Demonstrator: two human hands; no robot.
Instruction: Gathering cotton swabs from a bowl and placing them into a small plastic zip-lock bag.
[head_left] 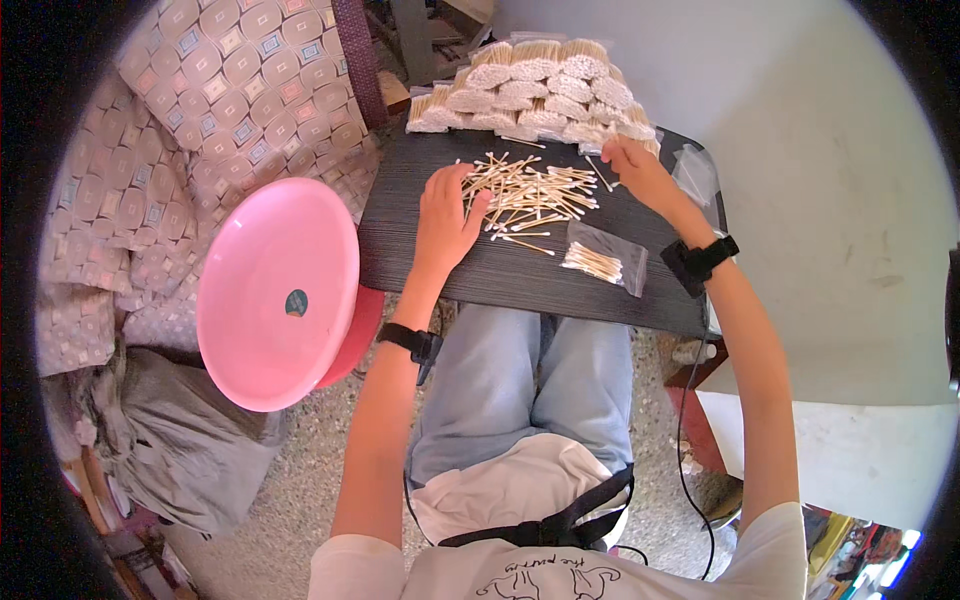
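Note:
A loose pile of cotton swabs (525, 190) with wooden sticks and white tips lies on a dark wood-grain table (410, 265). At the pile's left edge rests my left hand (448, 215), its thumb held apart from the fingers, and nothing shows in its grasp. My right hand (645, 178) is at the front right corner of a stack of bagged cotton swabs (540, 90). Its fingers are bent together, and what they may hold cannot be made out. Near the front edge lies a clear plastic bag (625, 265) partly filled with swabs.
More clear bags (695, 175) lie at the table's right edge. A pink basin (265, 290) stands left of the table, beside a patterned sofa (240, 80). A pale panel (810, 200) rises at the right. A black cable (683, 420) hangs by my right side.

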